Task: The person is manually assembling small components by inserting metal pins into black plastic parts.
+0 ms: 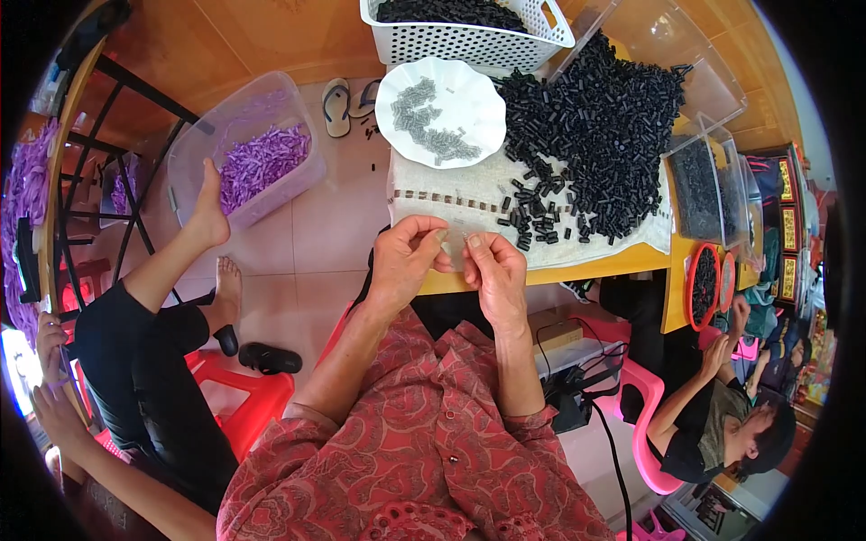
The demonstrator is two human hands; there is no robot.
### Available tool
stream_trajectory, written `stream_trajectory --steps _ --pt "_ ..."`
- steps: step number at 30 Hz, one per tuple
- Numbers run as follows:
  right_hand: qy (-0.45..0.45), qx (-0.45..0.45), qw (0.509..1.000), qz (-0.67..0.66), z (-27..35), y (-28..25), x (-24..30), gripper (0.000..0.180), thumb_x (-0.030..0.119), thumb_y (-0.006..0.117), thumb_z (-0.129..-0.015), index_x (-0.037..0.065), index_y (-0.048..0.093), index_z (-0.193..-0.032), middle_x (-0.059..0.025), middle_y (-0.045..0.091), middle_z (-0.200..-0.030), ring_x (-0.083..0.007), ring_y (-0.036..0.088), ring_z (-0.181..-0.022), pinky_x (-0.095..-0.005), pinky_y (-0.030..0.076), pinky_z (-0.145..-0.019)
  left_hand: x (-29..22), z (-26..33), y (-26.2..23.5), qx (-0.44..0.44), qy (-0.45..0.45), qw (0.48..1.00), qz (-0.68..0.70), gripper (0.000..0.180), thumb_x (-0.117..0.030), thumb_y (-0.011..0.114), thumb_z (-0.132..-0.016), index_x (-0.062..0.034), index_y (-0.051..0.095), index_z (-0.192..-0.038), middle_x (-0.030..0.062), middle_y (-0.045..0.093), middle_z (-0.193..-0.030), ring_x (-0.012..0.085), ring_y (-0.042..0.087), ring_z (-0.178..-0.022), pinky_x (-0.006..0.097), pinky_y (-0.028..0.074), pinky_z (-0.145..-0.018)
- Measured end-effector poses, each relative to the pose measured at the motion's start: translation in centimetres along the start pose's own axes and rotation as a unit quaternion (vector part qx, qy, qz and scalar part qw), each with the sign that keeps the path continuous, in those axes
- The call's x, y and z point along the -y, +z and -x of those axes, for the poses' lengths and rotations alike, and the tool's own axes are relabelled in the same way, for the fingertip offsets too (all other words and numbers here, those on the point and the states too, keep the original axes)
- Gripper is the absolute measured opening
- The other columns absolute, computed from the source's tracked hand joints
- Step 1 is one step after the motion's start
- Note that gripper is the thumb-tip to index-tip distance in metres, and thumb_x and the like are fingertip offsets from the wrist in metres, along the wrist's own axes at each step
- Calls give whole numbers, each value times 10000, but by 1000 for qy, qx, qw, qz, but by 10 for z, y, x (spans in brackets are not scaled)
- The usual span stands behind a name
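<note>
Close together at the table's near edge, my left hand (408,263) and my right hand (498,273) both have thumb and forefinger pinched. What sits between the fingertips is too small to make out; something pale and see-through shows there. Just beyond them, a few small clear pieces lie on the white cloth (419,180). Farther back is a white scalloped plate (483,95) with a scattering of small clear plastic pieces (417,117). To its right spreads a large heap of short black plastic pieces (622,126), its loose front edge reaching near my right hand.
Behind the plate stands a white perforated basket (451,43) of black pieces. Clear bins (699,185) and a red-rimmed bowl (703,284) line the right. A tub of purple strips (266,167) is on the floor, left. People sit on both sides; a black cable (613,451) hangs right.
</note>
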State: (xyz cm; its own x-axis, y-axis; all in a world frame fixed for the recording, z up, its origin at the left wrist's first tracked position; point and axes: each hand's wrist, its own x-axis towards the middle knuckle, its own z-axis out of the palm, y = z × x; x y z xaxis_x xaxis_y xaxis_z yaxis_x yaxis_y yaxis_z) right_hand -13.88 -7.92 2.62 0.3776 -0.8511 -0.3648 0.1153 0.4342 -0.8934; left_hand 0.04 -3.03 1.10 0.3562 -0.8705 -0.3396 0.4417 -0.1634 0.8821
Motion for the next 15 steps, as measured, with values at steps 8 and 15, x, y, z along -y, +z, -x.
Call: stream_trajectory --steps 8,15 --pt "14 3 1000 -18 0 -3 -1 195 198 609 -952 17 598 -879 -3 576 -743 -47 455 -541 -192 348 -473 4 0 0 -32 211 935 -281 145 13 568 -899 17 664 -1007 44 631 -887 86 607 -644 224 514 -595" --pt "15 40 998 -55 2 -3 -1 188 193 605 -955 19 595 -884 -2 574 -757 -50 456 -550 -183 353 -482 -5 4 3 73 81 993 -48 131 -55 627 -904 10 674 -1008 29 638 -842 64 569 -640 200 465 -568"
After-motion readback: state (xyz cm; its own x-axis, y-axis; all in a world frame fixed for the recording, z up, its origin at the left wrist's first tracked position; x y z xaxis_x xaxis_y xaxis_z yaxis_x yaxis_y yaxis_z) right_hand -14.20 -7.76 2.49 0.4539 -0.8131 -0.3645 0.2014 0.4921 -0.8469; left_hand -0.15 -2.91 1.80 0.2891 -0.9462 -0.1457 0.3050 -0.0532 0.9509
